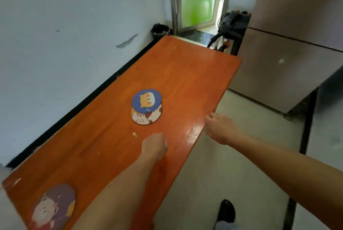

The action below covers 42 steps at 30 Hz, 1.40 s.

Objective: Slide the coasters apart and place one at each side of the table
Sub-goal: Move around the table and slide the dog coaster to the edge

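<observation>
Narrow orange table (185, 74) hard against a pale wall, bare floor along its right edge.

Near mid-table, blue coaster (146, 100) overlapping a cream cat coaster (146, 117), well clear of both long edges, open wood beyond. At the near left corner, a purple coaster (53, 207), close to the edge. Just short of the stack, left hand (155, 145), curled into a loose fist, empty. At the right edge, right hand (221, 128), fingers bent, gripping nothing visible, touching the table rim or not: cannot tell.
</observation>
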Motion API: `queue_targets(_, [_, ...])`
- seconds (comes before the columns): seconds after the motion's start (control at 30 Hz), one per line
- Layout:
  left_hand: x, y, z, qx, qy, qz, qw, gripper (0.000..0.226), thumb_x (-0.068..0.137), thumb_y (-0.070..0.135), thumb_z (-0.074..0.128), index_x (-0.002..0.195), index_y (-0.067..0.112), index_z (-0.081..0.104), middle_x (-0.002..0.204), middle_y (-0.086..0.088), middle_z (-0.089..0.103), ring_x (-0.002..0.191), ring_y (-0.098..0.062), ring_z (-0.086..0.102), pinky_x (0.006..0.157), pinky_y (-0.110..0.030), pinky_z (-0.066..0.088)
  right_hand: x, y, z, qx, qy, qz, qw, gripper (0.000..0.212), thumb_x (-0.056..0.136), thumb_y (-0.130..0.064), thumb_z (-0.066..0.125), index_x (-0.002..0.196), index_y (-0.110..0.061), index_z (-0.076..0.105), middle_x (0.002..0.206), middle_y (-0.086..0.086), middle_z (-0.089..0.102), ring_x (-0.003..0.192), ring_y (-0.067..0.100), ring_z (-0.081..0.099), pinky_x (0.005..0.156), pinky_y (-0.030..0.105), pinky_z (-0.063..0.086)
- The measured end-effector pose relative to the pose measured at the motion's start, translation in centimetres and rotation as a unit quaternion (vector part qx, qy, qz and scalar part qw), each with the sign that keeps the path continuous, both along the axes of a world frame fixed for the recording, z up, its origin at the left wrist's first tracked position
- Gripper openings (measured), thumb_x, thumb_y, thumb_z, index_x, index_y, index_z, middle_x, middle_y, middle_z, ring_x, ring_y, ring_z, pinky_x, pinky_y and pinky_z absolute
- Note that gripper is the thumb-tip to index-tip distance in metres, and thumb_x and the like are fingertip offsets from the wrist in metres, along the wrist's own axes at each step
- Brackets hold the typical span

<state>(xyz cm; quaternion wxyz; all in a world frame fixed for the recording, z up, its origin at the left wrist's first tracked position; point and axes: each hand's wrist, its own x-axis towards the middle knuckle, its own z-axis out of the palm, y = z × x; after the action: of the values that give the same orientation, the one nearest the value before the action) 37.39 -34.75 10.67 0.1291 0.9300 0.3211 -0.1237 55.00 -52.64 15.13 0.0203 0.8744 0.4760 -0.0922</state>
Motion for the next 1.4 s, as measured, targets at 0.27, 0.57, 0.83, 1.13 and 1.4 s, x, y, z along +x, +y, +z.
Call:
queue_targets(0.27, [1.1, -2.9, -1.0, -0.036, 0.008, 0.132, 0.991, 0.016, 0.094, 0.027, 0.043, 0.093, 0.019, 0.056, 0.097, -0.005, 0.061, 0.087, -0.022, 0.058, 0.078, -0.037, 0.051, 7.2, 5.2, -1.3, -0.064, 0.052, 0.100, 0.992, 0.036, 0.093, -0.031, 0.050, 0.123, -0.012, 0.052, 0.119, 0.011, 0.058, 0.110, 0.031, 0.056, 0.086, 0.042, 0.050])
queue_targets(0.57, [1.0, -1.4, -6.8, -0.013, 0.009, 0.260, 0.965, 0.053, 0.101, 0.041, 0.025, 0.149, 0.019, 0.024, 0.158, -0.014, 0.019, 0.146, -0.030, 0.010, 0.116, -0.046, 0.014, 7.3, 16.2, -5.4, -0.090, 0.080, 0.187, 0.975, 0.035, 0.090, -0.036, 0.052, 0.117, -0.015, 0.054, 0.118, 0.013, 0.059, 0.109, 0.035, 0.057, 0.087, 0.041, 0.046])
queue_targets(0.83, [0.6, -1.7, -11.5, 0.023, -0.012, 0.272, 0.962, 0.060, 0.099, 0.047, 0.013, 0.152, 0.019, 0.006, 0.160, -0.013, -0.005, 0.147, -0.030, -0.008, 0.118, -0.048, -0.002, 9.0, 25.2, -7.0, -0.104, 0.052, 0.225, 0.967, 0.033, 0.092, -0.033, 0.053, 0.119, -0.014, 0.052, 0.116, 0.009, 0.061, 0.104, 0.032, 0.058, 0.081, 0.041, 0.050])
queue_targets(1.13, [0.4, -1.7, -12.4, 0.022, -0.035, 0.277, 0.960, 0.061, 0.099, 0.047, 0.020, 0.152, 0.017, 0.014, 0.160, -0.014, 0.004, 0.148, -0.030, -0.001, 0.116, -0.051, 0.007, 9.3, 36.8, -10.0, -0.045, 0.120, 0.113, 0.985, 0.055, 0.086, -0.047, 0.062, 0.129, -0.016, 0.047, 0.128, 0.014, 0.050, 0.117, 0.036, 0.048, 0.091, 0.047, 0.044])
queue_targets(1.4, [0.5, -1.9, -12.7, 0.045, -0.031, 0.277, 0.959, 0.061, 0.098, 0.047, 0.024, 0.152, 0.020, 0.015, 0.161, -0.012, 0.007, 0.148, -0.028, -0.001, 0.117, -0.049, 0.004, 9.6, 38.4, -11.8, 0.003, 0.227, -0.124, 0.966, 0.077, 0.068, -0.039, 0.085, 0.128, -0.008, 0.049, 0.127, 0.015, 0.057, 0.112, 0.034, 0.056, 0.078, 0.038, 0.045])
